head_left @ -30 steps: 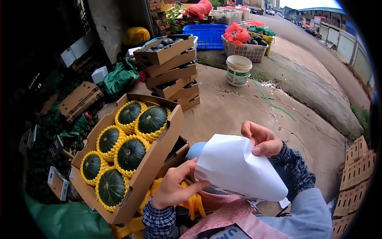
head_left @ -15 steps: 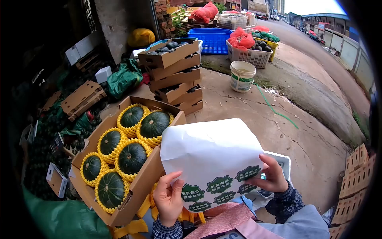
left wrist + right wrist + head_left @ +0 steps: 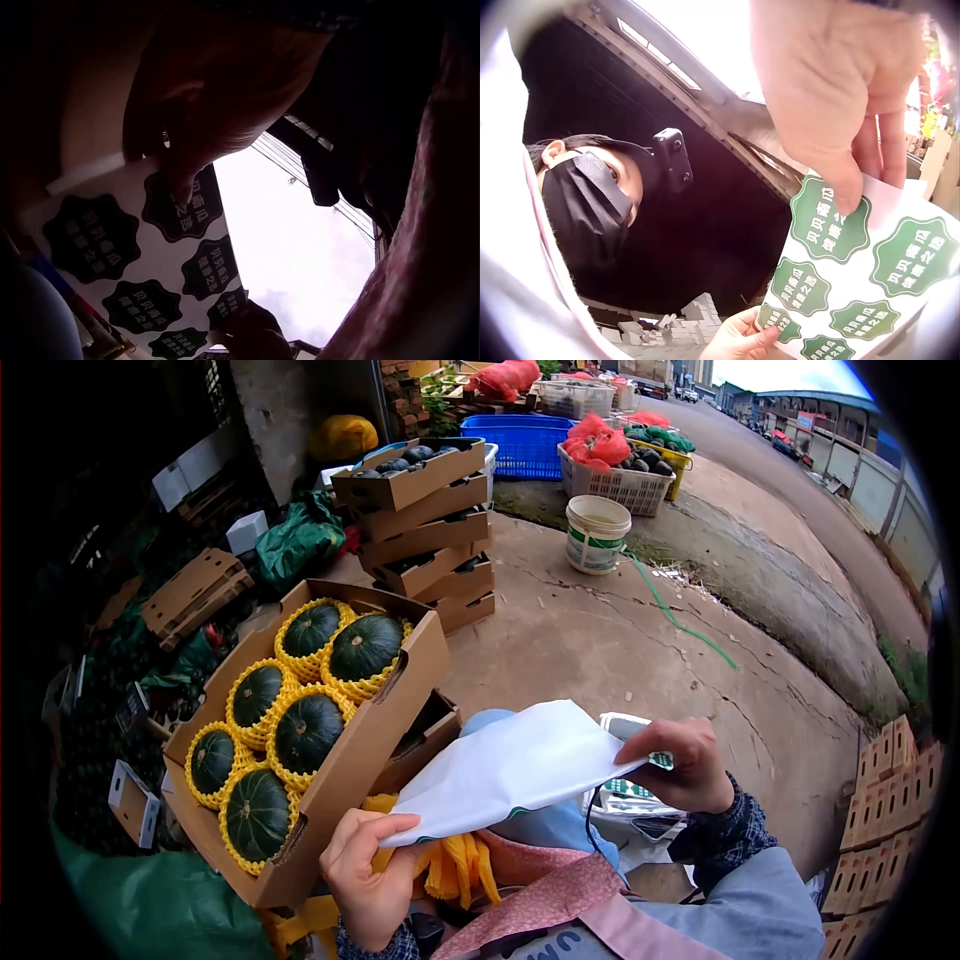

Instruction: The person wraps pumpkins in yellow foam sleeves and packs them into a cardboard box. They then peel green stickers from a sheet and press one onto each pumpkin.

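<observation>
A white sheet (image 3: 510,765) is stretched between both hands above the lap in the head view, its blank side up. The left hand (image 3: 368,875) pinches its left corner; the right hand (image 3: 685,762) pinches its right edge between thumb and fingers. On the sheet's other face, green scalloped stickers (image 3: 829,217) with white characters show in the right wrist view, the right thumb lying over one. The left wrist view shows the same stickers (image 3: 91,238) in shadow, below the left hand (image 3: 225,90).
A cardboard box (image 3: 400,705) of dark green squashes (image 3: 309,732) in yellow foam nets stands at the left. Behind it are stacked boxes (image 3: 425,540), a white bucket (image 3: 597,535) and a blue crate (image 3: 515,448). Silver packaging (image 3: 640,825) with green print lies beyond the lap.
The sheet turned its printed side toward the head camera, then tipped back so the blank side shows. Both hands have moved lower and farther apart, still gripping it. The head view has shifted slightly.
</observation>
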Tool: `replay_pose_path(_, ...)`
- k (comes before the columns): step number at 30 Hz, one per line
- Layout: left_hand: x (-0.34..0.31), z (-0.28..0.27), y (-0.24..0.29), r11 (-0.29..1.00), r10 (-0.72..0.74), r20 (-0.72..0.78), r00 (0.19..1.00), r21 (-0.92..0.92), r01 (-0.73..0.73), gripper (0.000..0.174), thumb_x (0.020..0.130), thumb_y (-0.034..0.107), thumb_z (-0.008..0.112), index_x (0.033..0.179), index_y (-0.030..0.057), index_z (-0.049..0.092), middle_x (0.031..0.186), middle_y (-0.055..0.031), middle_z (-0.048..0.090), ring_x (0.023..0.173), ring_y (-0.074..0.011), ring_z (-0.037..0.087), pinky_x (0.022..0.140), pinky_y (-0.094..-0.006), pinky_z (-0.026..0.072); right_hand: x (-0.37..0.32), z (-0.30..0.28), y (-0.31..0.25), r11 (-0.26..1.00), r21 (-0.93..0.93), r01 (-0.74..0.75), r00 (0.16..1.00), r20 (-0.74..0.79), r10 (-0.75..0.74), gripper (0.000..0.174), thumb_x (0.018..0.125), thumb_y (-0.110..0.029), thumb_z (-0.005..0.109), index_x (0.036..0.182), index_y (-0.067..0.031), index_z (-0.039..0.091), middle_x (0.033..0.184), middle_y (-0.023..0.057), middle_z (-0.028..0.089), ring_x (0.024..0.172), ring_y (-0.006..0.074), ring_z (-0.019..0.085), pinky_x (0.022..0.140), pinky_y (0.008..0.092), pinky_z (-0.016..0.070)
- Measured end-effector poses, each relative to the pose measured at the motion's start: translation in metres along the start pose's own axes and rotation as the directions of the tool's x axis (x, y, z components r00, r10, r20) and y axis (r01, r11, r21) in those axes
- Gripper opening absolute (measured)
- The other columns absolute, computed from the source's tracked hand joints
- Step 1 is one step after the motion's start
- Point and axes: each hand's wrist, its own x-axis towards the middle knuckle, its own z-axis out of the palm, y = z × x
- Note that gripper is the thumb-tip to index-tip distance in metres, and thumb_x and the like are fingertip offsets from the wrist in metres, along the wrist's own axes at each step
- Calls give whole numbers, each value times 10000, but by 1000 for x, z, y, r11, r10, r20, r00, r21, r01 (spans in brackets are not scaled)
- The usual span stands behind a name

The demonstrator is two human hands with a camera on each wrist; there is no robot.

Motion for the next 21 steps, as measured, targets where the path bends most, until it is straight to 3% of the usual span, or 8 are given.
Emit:
replay_pose_path(4, 4, -11, 19, 989, 94, -78, 993, 125, -84, 149, 718, 28, 799, 768, 28, 659, 769, -120, 593, 712, -246, 618, 659, -299, 493, 17, -16, -11, 965, -200, 172, 984, 85, -157, 156, 771, -21, 739, 898, -40, 650, 851, 87, 665, 778, 244, 661, 685, 328, 512)
replay_pose_path(6, 1, -12, 13, 971, 236, -89, 968, 69, -231, 222, 805, 122, 779, 814, 7, 590, 760, -117, 571, 666, -191, 582, 622, -265, 464, 29, -9, -9, 952, 139, 271, 954, 94, -285, 144, 781, -26, 738, 873, -28, 626, 860, 91, 640, 765, 250, 627, 684, 338, 499)
replay_pose_path(8, -9, -9, 22, 813, -164, -177, 970, -582, 31, 290, 885, 190, 723, 883, -9, 511, 773, -93, 582, 661, -122, 546, 623, -227, 445, 34, 4, -20, 930, 333, 156, 959, 176, -223, 150, 821, -7, 710, 953, -21, 639, 831, 83, 632, 716, 235, 606, 643, 328, 502)
replay_pose_path(12, -39, -42, 23, 966, -212, -449, 868, -230, 118, 334, 949, 276, 645, 849, 49, 421, 717, 14, 498, 643, -38, 430, 583, -185, 332, 79, 34, -33, 777, 301, 553, 779, 144, -610, 303, 805, -5, 675, 1097, -72, 716, 872, 77, 630, 735, 202, 596, 632, 312, 508)
replay_pose_path(15, -46, -69, 26, 950, -305, -551, 777, -235, 206, 306, 955, 242, 638, 848, 53, 422, 720, 32, 472, 646, -30, 410, 592, -185, 327, 119, 51, -75, 682, 204, 702, 675, 114, -729, 260, 804, -109, 695, 1046, -178, 761, 1078, 73, 617, 880, 249, 585, 863, 337, 488)
replay_pose_path(18, -61, -95, 18, 945, -325, -641, 695, -208, 251, 275, 960, 209, 626, 859, 48, 428, 731, 30, 475, 655, -28, 403, 595, -187, 328, 191, 90, -64, 183, 978, 104, 519, 104, -849, 197, 906, -108, 664, 1091, -81, 728, 936, 80, 639, 845, 212, 576, 842, 337, 485)
replay_pose_path(19, -65, -102, 16, 945, -324, -655, 682, -195, 262, 273, 956, 205, 631, 873, 41, 430, 733, 27, 478, 660, -32, 412, 600, -186, 331, 213, 96, -69, 437, 895, -94, 660, 385, -645, 298, 905, -96, 673, 1198, -63, 636, 892, 70, 632, 850, 173, 574, 814, 314, 492)
replay_pose_path(21, -77, -115, 19, 908, -417, -620, 665, -253, 334, 168, 949, 109, 603, 997, -2, 486, 850, -47, 561, 758, -102, 514, 688, -231, 411, 260, 122, -65, 720, 622, -307, 677, 675, -295, 538, 889, -68, 695, 1360, -58, 435, 851, 54, 615, 869, 113, 572, 770, 267, 501)
